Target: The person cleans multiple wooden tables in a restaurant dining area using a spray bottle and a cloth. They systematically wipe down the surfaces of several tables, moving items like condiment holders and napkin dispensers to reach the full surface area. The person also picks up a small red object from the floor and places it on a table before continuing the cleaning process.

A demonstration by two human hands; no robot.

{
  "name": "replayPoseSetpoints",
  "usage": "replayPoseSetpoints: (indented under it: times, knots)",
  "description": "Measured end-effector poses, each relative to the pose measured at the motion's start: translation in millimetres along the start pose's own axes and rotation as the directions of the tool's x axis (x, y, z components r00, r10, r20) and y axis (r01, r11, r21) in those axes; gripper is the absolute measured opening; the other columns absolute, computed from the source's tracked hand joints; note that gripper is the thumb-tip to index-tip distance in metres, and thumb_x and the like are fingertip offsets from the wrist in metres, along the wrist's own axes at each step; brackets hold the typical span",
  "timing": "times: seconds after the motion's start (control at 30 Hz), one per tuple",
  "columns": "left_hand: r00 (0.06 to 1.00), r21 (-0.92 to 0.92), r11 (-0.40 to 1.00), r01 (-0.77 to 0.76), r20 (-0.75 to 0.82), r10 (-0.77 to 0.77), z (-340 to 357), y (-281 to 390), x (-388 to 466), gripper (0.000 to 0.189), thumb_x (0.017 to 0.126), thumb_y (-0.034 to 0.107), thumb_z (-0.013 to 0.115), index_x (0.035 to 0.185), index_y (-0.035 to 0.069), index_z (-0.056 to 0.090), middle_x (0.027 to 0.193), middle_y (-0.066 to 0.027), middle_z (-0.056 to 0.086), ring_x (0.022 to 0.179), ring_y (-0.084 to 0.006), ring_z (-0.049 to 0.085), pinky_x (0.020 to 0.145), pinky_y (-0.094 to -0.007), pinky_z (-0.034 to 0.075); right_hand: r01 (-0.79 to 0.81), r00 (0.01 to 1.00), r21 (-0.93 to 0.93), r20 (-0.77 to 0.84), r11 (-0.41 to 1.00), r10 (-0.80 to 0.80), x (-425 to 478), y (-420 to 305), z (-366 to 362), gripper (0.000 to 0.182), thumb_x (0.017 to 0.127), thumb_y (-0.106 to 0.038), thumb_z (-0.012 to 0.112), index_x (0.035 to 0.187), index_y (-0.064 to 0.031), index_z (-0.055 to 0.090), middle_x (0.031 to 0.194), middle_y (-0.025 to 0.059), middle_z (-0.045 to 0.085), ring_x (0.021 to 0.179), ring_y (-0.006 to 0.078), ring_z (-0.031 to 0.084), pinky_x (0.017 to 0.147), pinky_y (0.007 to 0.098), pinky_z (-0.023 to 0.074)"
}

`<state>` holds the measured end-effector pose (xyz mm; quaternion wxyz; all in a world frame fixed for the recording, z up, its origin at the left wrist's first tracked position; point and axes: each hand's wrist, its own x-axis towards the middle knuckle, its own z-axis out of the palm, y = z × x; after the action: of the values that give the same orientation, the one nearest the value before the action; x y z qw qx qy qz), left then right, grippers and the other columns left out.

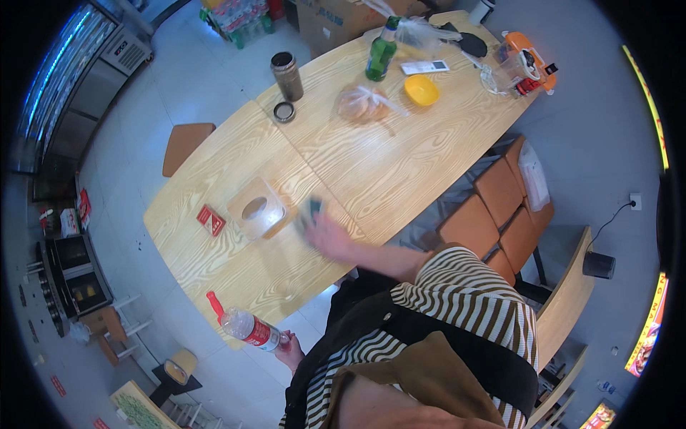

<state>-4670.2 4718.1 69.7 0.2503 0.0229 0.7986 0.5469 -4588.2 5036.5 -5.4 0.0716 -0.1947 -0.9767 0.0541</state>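
Observation:
My left hand [290,351] grips the lower end of a clear plastic bottle [256,331] with a red label and a red top. The bottle points away from me, by the near left edge of the wooden table [343,177]. My right hand [329,236] is blurred on the tabletop, fingers closed over a greyish-green cloth-like thing [312,212]. Just left of that hand lies a clear plastic box [257,208] with a dark oval opening. Farther left rests a small red and white packet [211,220].
On the table's far part are a dark tumbler [287,76], its lid [284,112], a bag of round food [362,103], a green glass bottle [381,49], a yellow bowl [422,90] and a white remote [424,67]. Brown chairs [487,214] line the right side.

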Motion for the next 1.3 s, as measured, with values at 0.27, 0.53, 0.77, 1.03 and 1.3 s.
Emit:
replayPoseSetpoints:
  times: [0.27,0.53,0.77,1.03,1.3]
  knots:
    - [0.995,-0.017,0.996,-0.086,0.047,0.086,44.5,71.0,-11.0,0.019,0.07,-0.007,0.058,0.088,-0.003,0.053,0.083,-0.0091,0.057,0.075,-0.015,0.055,0.07,-0.0261,0.045,-0.047,0.98,0.252,0.197,0.967,-0.004,-58.6,73.4,-75.7,0.036,0.079,-0.026,0.049,0.113,-0.0143,0.053,0.127,0.0097,0.043,0.12,0.035,0.034,0.098,0.0458,0.0298]
    - [0.993,-0.043,0.999,-0.027,-0.112,0.022,9.0,35.3,-23.5,0.025,0.066,-0.009,0.06,0.089,-0.004,0.053,0.084,-0.011,0.058,0.076,-0.0159,0.056,0.071,-0.0278,0.047,0.254,0.966,0.199,-0.012,0.946,-0.257,-76.5,6.4,-26.1,0.045,0.079,-0.033,0.052,0.117,-0.0105,0.05,0.126,0.0113,0.043,0.122,0.0375,0.029,0.099,0.0525,0.0247]
    - [0.976,-0.125,0.992,-0.028,-0.218,0.0,-50.7,5.1,-8.9,0.024,0.066,-0.007,0.062,0.088,-0.004,0.054,0.082,-0.0104,0.059,0.074,-0.0154,0.057,0.069,-0.0265,0.048,0.613,0.779,0.34,-0.105,0.713,-0.618,-31.9,-99.4,19.9,0.045,0.078,-0.035,0.053,0.117,-0.012,0.05,0.128,0.0119,0.041,0.124,0.0381,0.027,0.099,0.0538,0.0236]
    - [0.969,-0.034,0.998,-0.058,-0.242,0.048,-165.4,-19.5,-8.4,0.021,0.067,-0.004,0.064,0.087,-0.001,0.058,0.081,-0.0068,0.06,0.072,-0.0134,0.057,0.068,-0.0264,0.046,0.682,0.704,0.259,0.024,0.684,-0.71,-6.4,-218.8,18.9,0.051,0.074,-0.036,0.057,0.12,-0.0157,0.048,0.131,0.0125,0.038,0.124,0.0393,0.028,0.097,0.0571,0.025]
    - [0.871,0.002,1.0,-0.02,-0.49,0.018,-432.5,-92.3,-93.7,0.02,0.069,0.009,0.06,0.087,0.002,0.058,0.072,-0.0055,0.059,0.066,-0.0153,0.058,0.063,-0.028,0.047,0.783,0.612,0.101,0.051,0.614,-0.789,-4.3,-446.2,-41.5,0.039,0.072,-0.026,0.059,0.109,-0.0128,0.055,0.121,0.0117,0.049,0.116,0.0383,0.04,0.093,0.0545,0.031]
